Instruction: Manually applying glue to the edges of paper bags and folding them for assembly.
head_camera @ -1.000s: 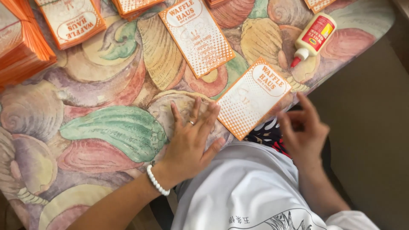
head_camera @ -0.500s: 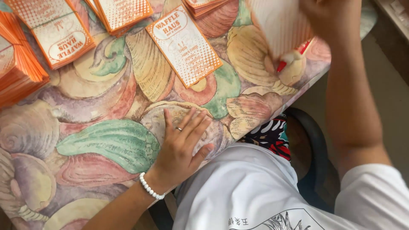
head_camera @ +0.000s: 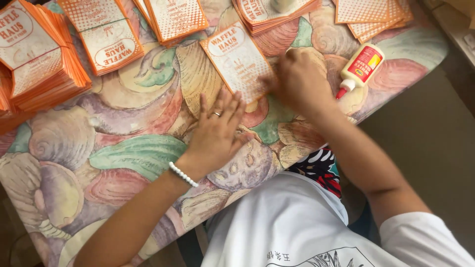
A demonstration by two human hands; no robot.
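Down comes the right hand (head_camera: 297, 79): half a second ago it was up at the top of the view with a pale sheet lifted off the table, and now it is low on the tablecloth, blurred, pressing at the right edge of the orange-and-white printed card (head_camera: 237, 62). Its fingers curl over that edge, though the blur hides whether they pinch the card or only push on it, so I cannot tell the grip.

That card lies flat on the shell-patterned tablecloth (head_camera: 123, 148), about twelve o'clock from the left hand (head_camera: 215, 133). And the left hand has hardly budged: palm down, fingers spread and loose, gripping nothing, fingertips just touching the card's lower edge. It looks like a steadying hand, keeping the card from sliding while the other works.

At two o'clock from the right hand, a white glue bottle (head_camera: 360, 66) with a red label lies on its side, nozzle pointing down-left toward the hand, probably so it stays within easy reach.

Away at ten o'clock, a tall stack of orange cards (head_camera: 37, 59) sits at the table's left edge. More cards (head_camera: 106, 34) of the same print lie along the top of the view in loose overlapping piles, well apart from the one under the hands. A white bead bracelet (head_camera: 182, 174) rings the left wrist.
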